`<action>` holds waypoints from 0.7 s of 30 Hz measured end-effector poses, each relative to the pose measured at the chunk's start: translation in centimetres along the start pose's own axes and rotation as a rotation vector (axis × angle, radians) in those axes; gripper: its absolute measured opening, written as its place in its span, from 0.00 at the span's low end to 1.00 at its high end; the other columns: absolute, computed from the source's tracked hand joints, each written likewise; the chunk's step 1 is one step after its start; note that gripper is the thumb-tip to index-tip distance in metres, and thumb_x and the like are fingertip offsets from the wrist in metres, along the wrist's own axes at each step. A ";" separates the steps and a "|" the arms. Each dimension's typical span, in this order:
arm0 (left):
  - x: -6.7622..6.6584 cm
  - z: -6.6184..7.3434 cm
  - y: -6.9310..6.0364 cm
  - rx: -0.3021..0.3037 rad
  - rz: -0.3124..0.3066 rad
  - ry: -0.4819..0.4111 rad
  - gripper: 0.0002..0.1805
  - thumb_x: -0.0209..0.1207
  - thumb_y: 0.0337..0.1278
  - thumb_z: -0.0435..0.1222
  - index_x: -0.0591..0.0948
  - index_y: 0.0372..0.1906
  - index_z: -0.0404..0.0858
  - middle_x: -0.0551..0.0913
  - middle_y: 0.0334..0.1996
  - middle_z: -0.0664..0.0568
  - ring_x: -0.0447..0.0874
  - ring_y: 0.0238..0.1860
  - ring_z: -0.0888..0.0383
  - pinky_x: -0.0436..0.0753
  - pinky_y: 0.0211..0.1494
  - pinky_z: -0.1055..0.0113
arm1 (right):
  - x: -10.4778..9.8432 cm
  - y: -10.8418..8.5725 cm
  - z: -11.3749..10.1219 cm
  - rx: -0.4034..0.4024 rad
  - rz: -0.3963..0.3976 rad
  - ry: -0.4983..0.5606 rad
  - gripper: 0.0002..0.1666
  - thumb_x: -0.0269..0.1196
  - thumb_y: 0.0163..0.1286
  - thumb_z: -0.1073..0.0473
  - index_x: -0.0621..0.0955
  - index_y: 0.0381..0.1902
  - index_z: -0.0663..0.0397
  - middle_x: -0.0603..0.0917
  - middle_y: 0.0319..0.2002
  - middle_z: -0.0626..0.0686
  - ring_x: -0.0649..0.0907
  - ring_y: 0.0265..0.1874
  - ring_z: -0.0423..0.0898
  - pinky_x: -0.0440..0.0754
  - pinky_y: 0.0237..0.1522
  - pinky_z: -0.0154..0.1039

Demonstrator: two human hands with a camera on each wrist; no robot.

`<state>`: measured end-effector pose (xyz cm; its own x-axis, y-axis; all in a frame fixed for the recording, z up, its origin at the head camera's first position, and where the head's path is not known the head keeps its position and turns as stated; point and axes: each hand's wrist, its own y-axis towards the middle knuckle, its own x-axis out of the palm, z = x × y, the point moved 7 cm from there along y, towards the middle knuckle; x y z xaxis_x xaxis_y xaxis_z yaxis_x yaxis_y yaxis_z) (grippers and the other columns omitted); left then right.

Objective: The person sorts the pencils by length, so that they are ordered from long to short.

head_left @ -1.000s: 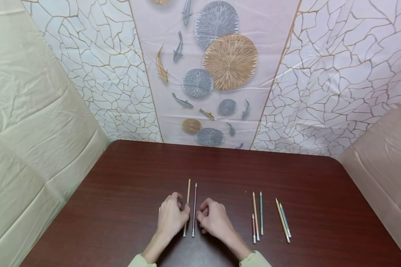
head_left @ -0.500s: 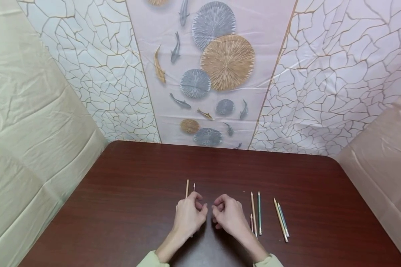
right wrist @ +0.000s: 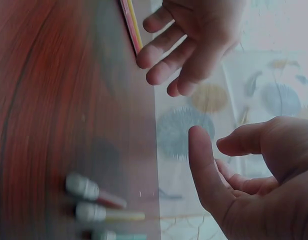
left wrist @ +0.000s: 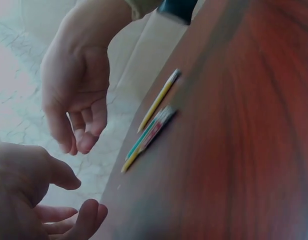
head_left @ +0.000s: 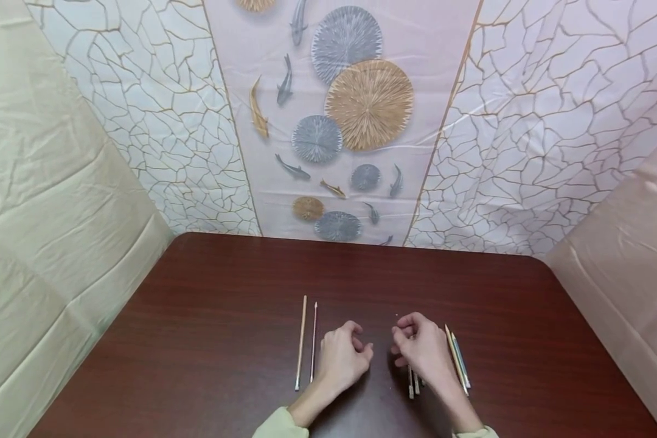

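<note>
In the head view two long pencils, a tan one (head_left: 301, 344) and a dark red one (head_left: 314, 344), lie side by side on the table. My left hand (head_left: 344, 358) hovers just right of them, fingers loosely bent, holding nothing. Over the middle group of pencils (head_left: 410, 383) is my right hand (head_left: 424, 350), which hides their upper parts; its loosely bent fingers hold nothing. In the left wrist view that group shows a yellow, a teal and a short red pencil (left wrist: 153, 132) close together. The right wrist view shows their blurred eraser ends (right wrist: 91, 212) below my hand.
A yellow pencil (head_left: 457, 359) and a blue pencil (head_left: 461, 360) lie close together to the right of my right hand. The dark wooden table (head_left: 241, 274) reaches back to a patterned cloth (head_left: 328, 182), with plain cloth walls at both sides.
Both hands have moved right: the left from the two long pencils to beyond them, the right from the table's middle to over the middle group. The pencils appear to lie where they were.
</note>
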<state>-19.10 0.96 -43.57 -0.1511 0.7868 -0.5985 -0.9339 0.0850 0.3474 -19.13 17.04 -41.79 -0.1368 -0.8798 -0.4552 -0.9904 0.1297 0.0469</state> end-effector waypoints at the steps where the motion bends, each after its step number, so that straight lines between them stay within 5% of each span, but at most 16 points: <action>1: 0.4 0.3 -0.1 0.002 -0.008 -0.015 0.13 0.71 0.42 0.33 0.84 0.36 0.34 0.83 0.18 0.60 0.81 0.22 0.64 0.80 0.34 0.63 | -0.4 0.0 0.2 0.006 0.008 0.002 0.06 0.62 0.63 0.71 0.78 0.38 0.68 0.81 0.25 0.55 0.86 0.18 0.52 0.82 0.16 0.41; 11: 4.4 4.0 -1.6 0.026 -0.110 -0.164 0.09 0.68 0.41 0.31 0.83 0.33 0.38 0.83 0.17 0.65 0.79 0.23 0.73 0.75 0.32 0.75 | -3.2 0.0 1.8 0.052 0.060 -0.028 0.09 0.61 0.65 0.69 0.78 0.41 0.70 0.84 0.27 0.58 0.86 0.19 0.51 0.83 0.19 0.42; 21: 6.4 4.6 -2.3 0.028 -0.100 -0.156 0.10 0.69 0.38 0.32 0.82 0.31 0.39 0.82 0.17 0.66 0.80 0.23 0.71 0.75 0.30 0.74 | -4.5 -0.4 3.3 0.090 0.071 -0.069 0.09 0.60 0.66 0.69 0.78 0.42 0.71 0.84 0.27 0.58 0.86 0.19 0.53 0.83 0.20 0.43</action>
<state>-16.46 8.64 -44.86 -0.0041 0.8587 -0.5125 -0.9320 0.1825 0.3131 -18.04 22.50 -42.70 -0.2022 -0.8339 -0.5135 -0.9722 0.2342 0.0024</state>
